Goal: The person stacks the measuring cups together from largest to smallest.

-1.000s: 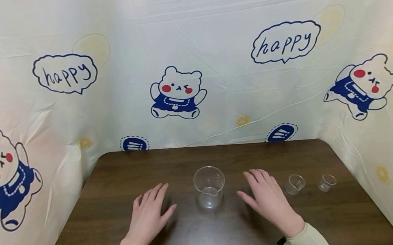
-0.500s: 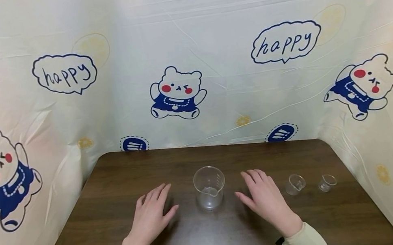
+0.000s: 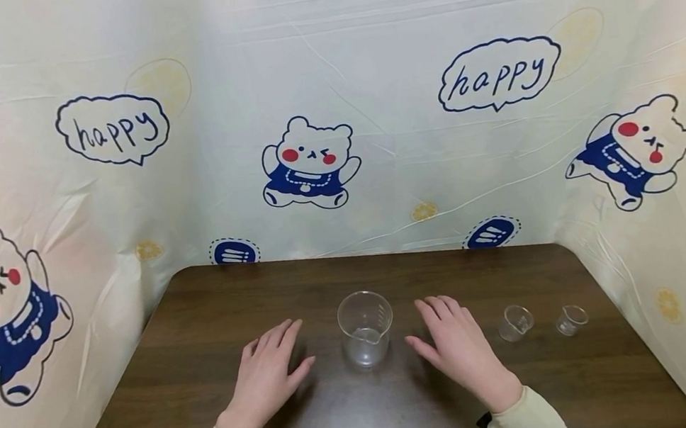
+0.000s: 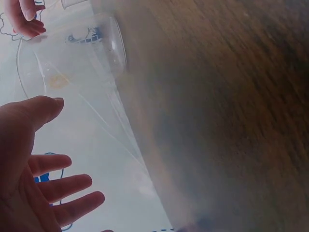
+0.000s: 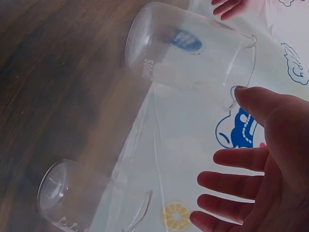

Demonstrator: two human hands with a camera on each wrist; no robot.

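A large clear glass beaker (image 3: 367, 350) stands upright in the middle of the table, marked 500 ml in the right wrist view. My left hand (image 3: 263, 377) hovers to its left with relaxed, spread fingers, holding nothing. On the other side, my right hand (image 3: 462, 349) is held the same way, its thumb pointing toward the beaker (image 5: 188, 58). Both hands are apart from the glass. Right of my right hand stands a smaller beaker (image 3: 515, 323), and beyond it the smallest beaker (image 3: 571, 320). In the left wrist view, the large beaker (image 4: 72, 58) lies past my thumb.
The dark wooden table (image 3: 369, 425) has rounded far corners. A pale cloth (image 3: 400, 157) printed with bears and "happy" bubbles hangs behind it and along both sides. The two smaller beakers sit near the table's right edge.
Both hands have drifted slightly inward, the left one to the right and the right one to the left, closer to the large beaker. The beakers have not moved.
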